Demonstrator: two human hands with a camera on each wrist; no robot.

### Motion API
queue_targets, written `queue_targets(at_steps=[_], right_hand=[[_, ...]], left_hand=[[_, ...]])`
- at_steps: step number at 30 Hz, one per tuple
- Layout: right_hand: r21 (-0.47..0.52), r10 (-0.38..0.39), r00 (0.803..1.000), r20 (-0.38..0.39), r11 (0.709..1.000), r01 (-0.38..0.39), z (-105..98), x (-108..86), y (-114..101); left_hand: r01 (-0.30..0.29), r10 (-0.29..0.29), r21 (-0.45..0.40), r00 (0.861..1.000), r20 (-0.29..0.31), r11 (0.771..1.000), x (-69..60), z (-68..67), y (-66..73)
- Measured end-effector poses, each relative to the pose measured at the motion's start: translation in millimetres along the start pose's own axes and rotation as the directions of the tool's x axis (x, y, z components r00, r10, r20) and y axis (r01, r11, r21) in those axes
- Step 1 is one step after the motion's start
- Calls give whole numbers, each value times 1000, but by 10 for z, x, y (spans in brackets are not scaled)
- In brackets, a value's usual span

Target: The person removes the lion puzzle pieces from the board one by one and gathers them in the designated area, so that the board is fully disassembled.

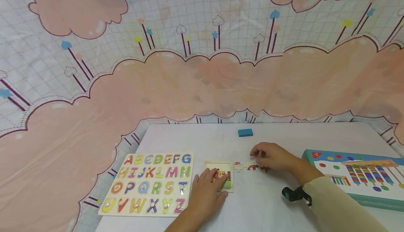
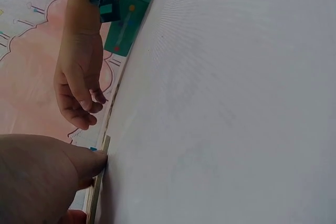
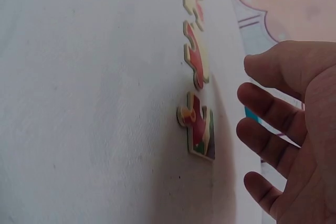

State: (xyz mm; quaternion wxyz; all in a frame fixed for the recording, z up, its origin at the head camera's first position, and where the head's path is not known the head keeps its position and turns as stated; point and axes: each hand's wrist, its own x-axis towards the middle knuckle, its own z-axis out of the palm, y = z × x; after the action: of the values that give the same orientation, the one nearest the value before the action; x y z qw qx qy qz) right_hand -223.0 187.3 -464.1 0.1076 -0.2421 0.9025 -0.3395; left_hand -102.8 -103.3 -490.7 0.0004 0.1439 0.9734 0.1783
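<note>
Red-printed puzzle pieces [image 1: 252,167] lie beside relaxed right hand [image 1: 274,157], near outspread left hand [image 1: 206,191].

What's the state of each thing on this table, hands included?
Puzzle tray: flat, partly filled, upper part bare.
Loose puzzle pieces: three, outside the tray, in a row, picture side up.
Alphabet board: flat, letters A to Z showing.
Blue block: lying flat, untouched.
Teal-edged box: lying flat, looks closed.
Left hand: resting on the tray.
Right hand: above the pieces, holding nothing.
</note>
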Motion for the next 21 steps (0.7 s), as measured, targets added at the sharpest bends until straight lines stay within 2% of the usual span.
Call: queue_targets(at_steps=[6, 14, 17, 21], right_hand=[[17, -22, 1000, 4, 1000, 22, 57, 24, -74], [60, -51, 999, 7, 997, 51, 132, 85, -209], [61, -95, 995, -5, 994, 95, 185, 124, -244], [104, -136, 991, 10, 985, 134, 261, 188, -273]], left_hand=[[-6, 6, 4, 1000, 11, 1000, -19, -8, -7], [-10, 10, 8, 1000, -15, 1000, -45, -1, -49], [0, 0, -11, 999, -49, 1000, -69, 5, -80], [7, -11, -30, 992, -127, 1000, -127, 9, -130]])
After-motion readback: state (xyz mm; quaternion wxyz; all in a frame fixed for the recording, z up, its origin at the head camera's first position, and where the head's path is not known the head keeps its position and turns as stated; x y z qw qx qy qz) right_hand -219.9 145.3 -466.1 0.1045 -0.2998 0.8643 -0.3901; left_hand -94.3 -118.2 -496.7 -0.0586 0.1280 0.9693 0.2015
